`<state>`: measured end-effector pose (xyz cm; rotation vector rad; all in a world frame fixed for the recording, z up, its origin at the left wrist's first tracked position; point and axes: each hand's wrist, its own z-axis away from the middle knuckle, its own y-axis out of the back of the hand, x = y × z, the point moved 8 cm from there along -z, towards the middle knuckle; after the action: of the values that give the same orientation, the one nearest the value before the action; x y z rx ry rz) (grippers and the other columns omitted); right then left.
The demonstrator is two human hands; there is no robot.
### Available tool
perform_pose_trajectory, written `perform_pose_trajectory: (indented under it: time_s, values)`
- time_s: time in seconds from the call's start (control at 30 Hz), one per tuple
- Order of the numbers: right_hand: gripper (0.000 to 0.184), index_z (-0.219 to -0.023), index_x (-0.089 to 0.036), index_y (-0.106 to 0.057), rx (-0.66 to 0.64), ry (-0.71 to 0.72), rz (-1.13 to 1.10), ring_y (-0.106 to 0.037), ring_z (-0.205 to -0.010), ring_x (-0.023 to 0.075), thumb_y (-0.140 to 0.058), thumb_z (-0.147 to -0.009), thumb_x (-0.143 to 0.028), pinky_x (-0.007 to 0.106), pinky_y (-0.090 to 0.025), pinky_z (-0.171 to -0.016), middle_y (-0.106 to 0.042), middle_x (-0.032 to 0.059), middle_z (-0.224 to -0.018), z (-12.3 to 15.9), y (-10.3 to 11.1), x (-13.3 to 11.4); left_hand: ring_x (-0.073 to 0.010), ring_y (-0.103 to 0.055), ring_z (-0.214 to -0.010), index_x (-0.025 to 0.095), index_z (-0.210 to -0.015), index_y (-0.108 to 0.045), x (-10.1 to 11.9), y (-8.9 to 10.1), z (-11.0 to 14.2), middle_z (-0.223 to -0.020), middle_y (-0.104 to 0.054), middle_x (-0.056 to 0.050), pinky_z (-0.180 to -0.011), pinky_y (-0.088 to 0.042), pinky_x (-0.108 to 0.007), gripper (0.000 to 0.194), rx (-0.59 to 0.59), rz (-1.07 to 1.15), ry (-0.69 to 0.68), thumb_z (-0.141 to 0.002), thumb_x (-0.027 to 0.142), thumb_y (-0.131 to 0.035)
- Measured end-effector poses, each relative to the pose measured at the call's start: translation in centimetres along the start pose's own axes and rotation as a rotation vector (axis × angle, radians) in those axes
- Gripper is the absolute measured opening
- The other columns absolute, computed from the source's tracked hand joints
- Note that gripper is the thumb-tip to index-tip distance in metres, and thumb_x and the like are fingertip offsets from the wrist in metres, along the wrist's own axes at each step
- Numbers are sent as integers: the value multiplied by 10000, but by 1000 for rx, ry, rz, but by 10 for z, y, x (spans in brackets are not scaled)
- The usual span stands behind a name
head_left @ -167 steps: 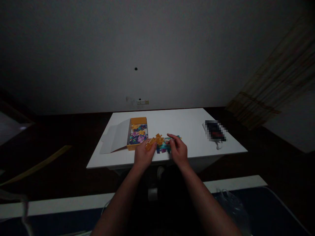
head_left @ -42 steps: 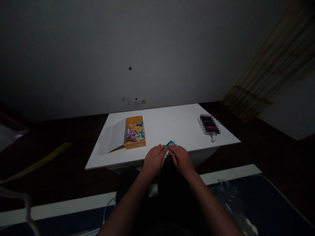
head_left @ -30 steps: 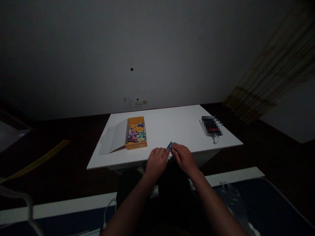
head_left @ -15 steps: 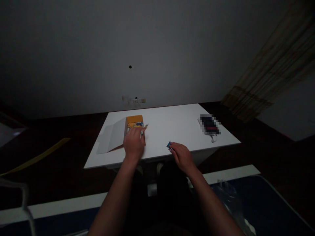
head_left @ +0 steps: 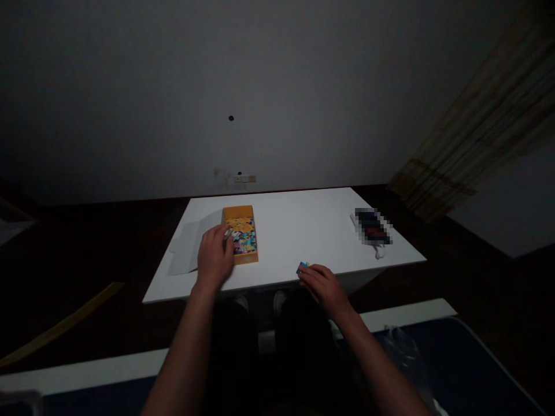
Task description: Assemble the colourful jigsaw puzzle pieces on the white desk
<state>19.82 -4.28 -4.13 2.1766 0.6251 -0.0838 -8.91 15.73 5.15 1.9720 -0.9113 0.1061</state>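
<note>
An open yellow cardboard box (head_left: 257, 252) stands on the left half of the white table, full of small colourful pieces (head_left: 243, 234) that look like jigsaw puzzle pieces. Over the box's left edge lies my left hand (head_left: 215, 254), its fingers curled and the thumb close to them. Something small and greyish shows at those fingertips, too dim to make out. Near the table's front edge, right of the box, my right hand (head_left: 325, 287) pinches a small blue puzzle piece (head_left: 302, 267) between thumb and fingers, just above or touching the tabletop.
The box's white lid flap (head_left: 186, 248) spreads out to the left on the white table (head_left: 299, 219). A blurred-out dark object (head_left: 372, 226) with a white cord lies at the right. Behind the table is a wall; a clear plastic bag (head_left: 403, 352) rests beside my right arm.
My left hand has moved left from the box's right side to its left edge, uncovering the pieces inside. My right hand stays nearly in place, still pinching the blue piece.
</note>
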Motion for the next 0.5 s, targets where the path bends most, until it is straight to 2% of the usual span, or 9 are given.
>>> perform_pose_trajectory:
  time_s: [0.1, 0.2, 0.27, 0.37, 0.43, 0.5]
  values:
    - [401, -1391, -302, -789, 21, 77, -45, -783, -1173, 277, -604, -1080, -130, 478, -691, -1002, -827, 76, -1357, -6, 6, -11, -362, -620, -1337, 158, -1385, -695, -11, 3, 19, -1409, -706, -197, -1189, -512, -558, 422, 51, 59, 22, -1098, 372, -472]
    - [370, -1370, -325, -802, 52, 15, -126, -805, -1058, 274, -616, -1086, -179, 473, -704, -932, -860, 67, -1246, -34, 11, -19, -345, -635, -1326, 176, -1348, -698, -16, 4, 27, -1389, -718, -185, -1177, -520, -552, 405, 86, 125, 22, -1099, 371, -446]
    - [282, -1300, -334, -834, 96, -72, -177, -809, -1001, 280, -659, -1091, -261, 483, -700, -914, -872, 69, -1148, -68, 10, -23, -335, -651, -1305, 192, -1309, -707, -16, 8, 28, -1358, -732, -173, -1158, -532, -548, 388, 117, 160, 0, -1085, 353, -434]
    - [162, -1123, -312, -872, 165, -117, -286, -805, -967, 285, -726, -1073, -364, 480, -685, -913, -864, 76, -1038, -133, -6, -35, -328, -690, -1223, 210, -1208, -732, -13, 20, 36, -1242, -765, -151, -1100, -567, -543, 330, 191, 187, -15, -1039, 332, -476]
    - [168, -1061, -292, -865, 184, -143, -357, -800, -961, 283, -743, -1061, -408, 467, -681, -905, -855, 81, -1007, -177, -27, -41, -322, -721, -1135, 225, -1125, -748, -14, 28, 51, -1123, -778, -126, -1047, -601, -536, 264, 249, 241, 39, -1001, 330, -540]
    - [199, -1134, -271, -845, 157, -168, -371, -796, -978, 285, -749, -1045, -422, 471, -678, -915, -852, 93, -1064, -212, -52, -46, -311, -749, -1059, 234, -1069, -760, -23, 31, 75, -1053, -779, -106, -994, -637, -523, 210, 290, 388, 188, -972, 347, -612]
